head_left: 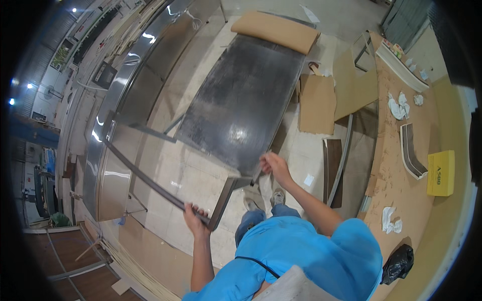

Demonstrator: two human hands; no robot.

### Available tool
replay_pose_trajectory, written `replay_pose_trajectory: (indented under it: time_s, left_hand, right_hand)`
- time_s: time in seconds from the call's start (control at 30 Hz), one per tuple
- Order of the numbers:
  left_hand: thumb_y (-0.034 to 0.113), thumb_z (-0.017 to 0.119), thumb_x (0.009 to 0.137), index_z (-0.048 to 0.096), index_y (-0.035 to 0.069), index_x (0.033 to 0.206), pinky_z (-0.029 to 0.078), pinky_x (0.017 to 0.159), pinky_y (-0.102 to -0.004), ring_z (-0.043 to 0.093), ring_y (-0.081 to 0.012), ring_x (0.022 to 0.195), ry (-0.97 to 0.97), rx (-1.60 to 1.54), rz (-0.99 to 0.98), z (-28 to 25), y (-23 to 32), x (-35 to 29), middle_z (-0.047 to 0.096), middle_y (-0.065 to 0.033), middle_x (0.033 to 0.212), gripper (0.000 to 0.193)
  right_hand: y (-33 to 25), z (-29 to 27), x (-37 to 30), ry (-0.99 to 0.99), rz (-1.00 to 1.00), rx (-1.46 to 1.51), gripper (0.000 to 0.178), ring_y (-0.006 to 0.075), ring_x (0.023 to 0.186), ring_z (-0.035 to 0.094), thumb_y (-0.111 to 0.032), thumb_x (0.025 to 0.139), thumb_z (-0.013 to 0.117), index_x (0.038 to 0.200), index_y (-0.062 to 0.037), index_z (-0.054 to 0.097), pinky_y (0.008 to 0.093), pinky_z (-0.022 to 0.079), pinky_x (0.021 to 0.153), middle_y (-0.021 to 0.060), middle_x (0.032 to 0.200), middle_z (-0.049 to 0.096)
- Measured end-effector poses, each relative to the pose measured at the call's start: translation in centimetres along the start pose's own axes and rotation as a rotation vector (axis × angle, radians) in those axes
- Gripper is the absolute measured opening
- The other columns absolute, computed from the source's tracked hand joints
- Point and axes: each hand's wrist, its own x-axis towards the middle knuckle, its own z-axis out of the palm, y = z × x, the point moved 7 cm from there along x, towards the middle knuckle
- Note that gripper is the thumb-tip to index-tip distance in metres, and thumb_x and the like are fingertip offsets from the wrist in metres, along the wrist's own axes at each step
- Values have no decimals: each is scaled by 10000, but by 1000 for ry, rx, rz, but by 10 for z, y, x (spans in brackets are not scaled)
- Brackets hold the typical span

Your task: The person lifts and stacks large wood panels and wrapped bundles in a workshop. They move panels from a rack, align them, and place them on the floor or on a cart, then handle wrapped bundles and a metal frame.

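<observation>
My left hand [197,220] is wrapped round the near end of a long, thin, dark, slightly curved strip [145,183]. The strip's far end reaches up beside the shiny metal bench at the left. Close to that hand a dark metal bar [222,203] slants up toward the near end of a black-topped table [246,95]. By the table's near right corner my right hand [272,165] has its fingers curled together. What they hold, if anything, cannot be made out. Another grey bar [150,132] sticks out from the table's left side.
A long bench with a shiny metal face [116,90] runs along the left. Rolled brown sheet [273,30] covers the table's far end. Cardboard pieces [317,103] and dark panels [332,170] stand at the right, beside a brown-covered worktop [384,185] holding a yellow box [441,173].
</observation>
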Motion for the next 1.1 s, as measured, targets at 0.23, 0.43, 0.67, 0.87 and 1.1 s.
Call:
replay_pose_trajectory:
  time_s: [0.23, 0.43, 0.67, 0.87, 1.1]
  left_hand:
    - [397, 535, 926, 437, 111, 966, 401, 430, -259, 459, -108, 526, 122, 187, 86, -122, 19, -29, 446, -4, 702, 305]
    - [444, 496, 933, 434, 96, 880, 407, 409, -277, 458, -135, 484, 320, 344, 39, -231, 32, -28, 419, -11, 627, 357]
    - [398, 457, 960, 419, 33, 1035, 388, 403, -270, 440, -128, 485, 505, 543, 160, -336, 51, -23, 416, -30, 662, 374]
    - [330, 430, 971, 463, -81, 1142, 488, 535, -385, 597, -266, 655, 730, 914, 318, -454, 62, 15, 605, -196, 855, 446]
    - [299, 454, 957, 531, -91, 1100, 504, 707, -427, 616, -328, 822, 1055, 1400, 332, -527, 80, 8, 626, -233, 979, 422]
  right_hand:
    - [92, -25, -41, -30, 206, -270, 270, 91, 643, 562, -278, 949, 495, 931, -29, 597, 235, 470, 584, 31, 767, 601]
    - [57, -58, 13, -35, 114, -388, 175, 110, 546, 578, -210, 900, 575, 951, -42, 566, 264, 466, 490, 54, 712, 623]
    - [-218, -140, 156, 271, -392, -797, 333, 195, 612, 632, -261, 846, 576, 1071, -15, 575, 347, 494, 599, 106, 724, 631]
    - [-390, -146, 154, 507, -356, -1058, 516, 219, 601, 655, -199, 814, 513, 1311, -64, 477, 335, 525, 565, 177, 861, 673]
    - [-433, -138, 109, 505, -347, -1136, 603, 225, 602, 663, -167, 792, 494, 1384, -115, 390, 330, 523, 512, 183, 881, 674]
